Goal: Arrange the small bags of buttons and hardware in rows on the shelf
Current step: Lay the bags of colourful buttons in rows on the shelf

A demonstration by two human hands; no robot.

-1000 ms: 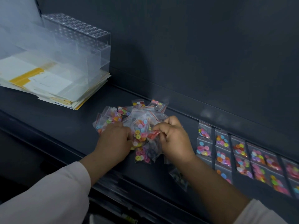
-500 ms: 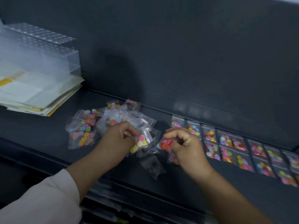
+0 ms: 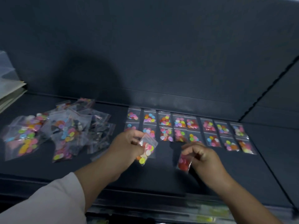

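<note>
My left hand (image 3: pixel 125 147) pinches a small clear bag of mixed coloured buttons (image 3: pixel 146 151) just above the dark shelf (image 3: pixel 267 167). To its right, my right hand (image 3: pixel 204 156) grips a small bag of red buttons (image 3: pixel 184 161) by its upper edge, low over the shelf. Behind both hands, two rows of button bags (image 3: pixel 192 130) lie flat side by side along the back of the shelf. A loose heap of unsorted bags (image 3: pixel 53 131) lies at the left.
A stack of papers and a clear plastic box (image 3: pixel 8 88) sit at the far left edge. The dark back wall (image 3: pixel 161 54) rises behind the rows. The shelf's front edge (image 3: pixel 145 193) runs below my wrists.
Both hands have moved right, away from the heap, each carrying a bag. The view has swung right, so the rows now sit in the middle and the papers at the left edge.
</note>
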